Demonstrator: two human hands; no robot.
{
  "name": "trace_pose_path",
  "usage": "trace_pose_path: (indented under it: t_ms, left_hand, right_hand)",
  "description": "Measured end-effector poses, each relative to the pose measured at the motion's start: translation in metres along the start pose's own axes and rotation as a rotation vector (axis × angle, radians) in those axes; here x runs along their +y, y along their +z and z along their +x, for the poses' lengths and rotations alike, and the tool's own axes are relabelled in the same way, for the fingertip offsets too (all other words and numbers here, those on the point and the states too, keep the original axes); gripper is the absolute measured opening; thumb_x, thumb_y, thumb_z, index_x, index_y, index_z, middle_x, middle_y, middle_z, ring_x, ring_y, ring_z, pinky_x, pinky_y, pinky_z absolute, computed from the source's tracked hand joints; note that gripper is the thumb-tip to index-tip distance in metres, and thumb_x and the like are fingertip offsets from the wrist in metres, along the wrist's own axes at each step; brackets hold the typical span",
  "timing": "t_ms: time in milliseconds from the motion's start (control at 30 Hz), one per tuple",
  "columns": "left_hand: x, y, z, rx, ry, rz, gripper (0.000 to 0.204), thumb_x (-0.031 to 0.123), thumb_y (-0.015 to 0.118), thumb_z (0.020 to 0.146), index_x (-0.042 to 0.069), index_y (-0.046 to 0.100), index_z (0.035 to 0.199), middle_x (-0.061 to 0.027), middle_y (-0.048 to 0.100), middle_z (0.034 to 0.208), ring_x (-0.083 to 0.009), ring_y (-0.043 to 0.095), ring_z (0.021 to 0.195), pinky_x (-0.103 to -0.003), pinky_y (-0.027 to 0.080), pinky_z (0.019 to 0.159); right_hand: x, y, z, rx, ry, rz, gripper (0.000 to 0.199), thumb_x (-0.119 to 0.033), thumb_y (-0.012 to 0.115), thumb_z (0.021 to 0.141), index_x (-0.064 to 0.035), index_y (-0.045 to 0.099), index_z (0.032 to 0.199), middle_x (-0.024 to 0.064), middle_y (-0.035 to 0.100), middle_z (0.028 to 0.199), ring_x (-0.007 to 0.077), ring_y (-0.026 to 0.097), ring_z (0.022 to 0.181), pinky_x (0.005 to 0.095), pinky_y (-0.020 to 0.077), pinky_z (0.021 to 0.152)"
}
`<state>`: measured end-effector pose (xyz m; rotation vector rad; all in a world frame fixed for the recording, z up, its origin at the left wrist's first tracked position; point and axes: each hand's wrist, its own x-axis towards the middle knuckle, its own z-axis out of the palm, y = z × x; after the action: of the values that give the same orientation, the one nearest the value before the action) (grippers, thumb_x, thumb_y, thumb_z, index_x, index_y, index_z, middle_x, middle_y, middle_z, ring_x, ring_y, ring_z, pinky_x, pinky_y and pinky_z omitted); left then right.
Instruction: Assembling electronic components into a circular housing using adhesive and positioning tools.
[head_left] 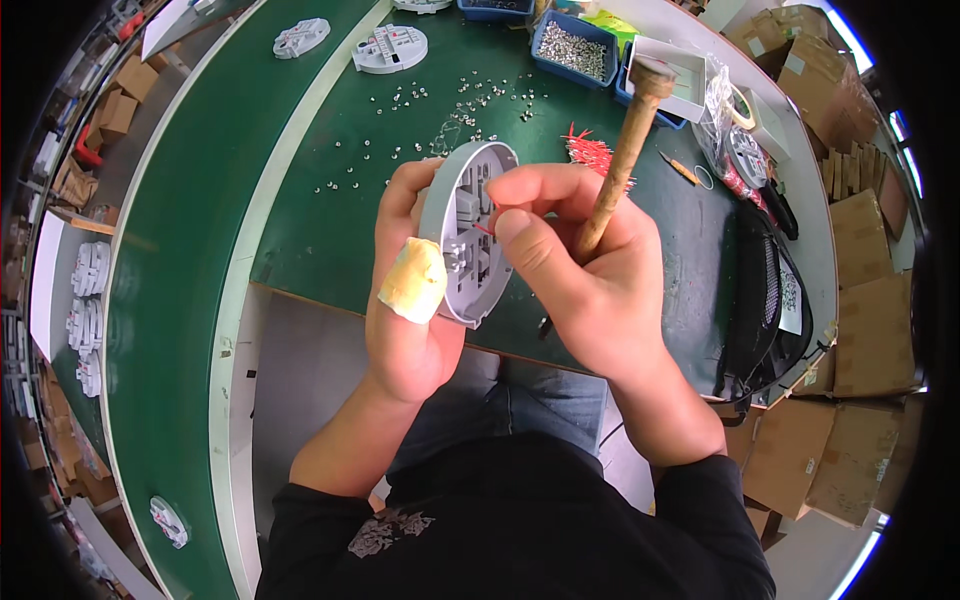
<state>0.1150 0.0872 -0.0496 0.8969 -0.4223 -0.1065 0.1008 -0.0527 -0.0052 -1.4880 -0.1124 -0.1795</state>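
Note:
My left hand (408, 352) grips a round, shallow grey plastic housing (436, 215) by its rim, tilted on edge with its moulded inside facing right. Yellowish tape wraps the thumb of that hand. Between the thumb and index finger of my right hand (590, 275) is a thin red wire (484, 229), held at the housing's open side. A hammer (618, 165) with a wooden handle is also tucked in this hand, its rusty head pointing up and away. Whether the wire's far end touches the housing I cannot tell.
Small metal parts (480, 100) lie scattered on the green table; a blue bin (577, 50) holds more. Red wires (592, 152) lie bundled behind my right hand. Nearby are a wooden-handled pointed tool (682, 170), a black bag (752, 300) and a finished-looking grey housing (391, 49).

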Motion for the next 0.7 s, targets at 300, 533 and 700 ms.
trace_pose_path:
  t_ms: [300,533,700]
  left_hand:
    - [-0.001,-0.005,-0.007,0.022,0.029,0.005,0.075,0.043,0.054,0.098,0.001,0.023,0.152,-0.0147,0.042,0.146,-0.024,0.047,0.135,-0.039,0.037,0.113]
    - [0.007,-0.004,-0.009,-0.001,-0.012,0.162,0.083,0.038,0.069,0.091,0.002,0.026,0.152,-0.0142,0.042,0.146,-0.0237,0.046,0.135,-0.039,0.036,0.113]
    - [0.002,-0.006,-0.008,-0.01,0.0,0.136,0.087,0.031,0.074,0.088,0.002,0.025,0.152,-0.0124,0.044,0.143,-0.0232,0.047,0.133,-0.038,0.037,0.112]
  right_hand:
    - [-0.002,-0.005,-0.002,-0.099,-0.081,-0.363,0.016,0.003,0.064,0.092,0.0021,0.067,0.108,0.0003,0.065,0.082,0.0022,0.059,0.073,0.0179,0.0447,0.061]
    - [-0.016,-0.012,0.006,-0.114,0.074,-0.217,0.02,0.007,0.066,0.089,0.0025,0.064,0.108,0.001,0.066,0.086,0.0038,0.061,0.075,0.0186,0.0482,0.063]
    - [-0.003,-0.01,0.002,-0.046,0.021,-0.16,0.023,0.006,0.071,0.088,0.0029,0.062,0.11,0.0022,0.067,0.09,0.0048,0.062,0.076,0.019,0.0501,0.066]
